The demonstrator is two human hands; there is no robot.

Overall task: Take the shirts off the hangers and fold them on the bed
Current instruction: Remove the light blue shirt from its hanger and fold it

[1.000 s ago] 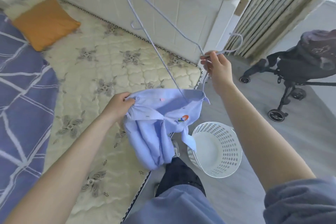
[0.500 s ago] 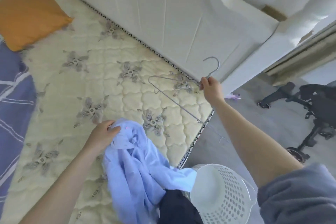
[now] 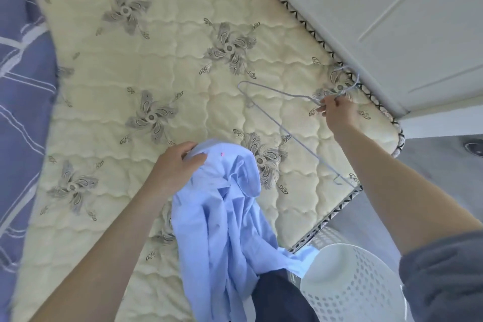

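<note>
Past the white perforated plastic basket (image 3: 347, 282), my left hand (image 3: 177, 165) grips the crumpled light-blue cotton shirt (image 3: 222, 217) by its collar over the cream quilted bed (image 3: 130, 60), and farther off my right hand (image 3: 337, 112) pinches the thin pale-blue wire hanger (image 3: 281, 128) at its neck.

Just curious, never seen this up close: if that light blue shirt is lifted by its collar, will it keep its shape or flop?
Probably flop: gripped near the collar by the left hand, the light blue shirt drapes in loose, crumpled folds. It likely weighs little, since one hand holds it up.
</note>
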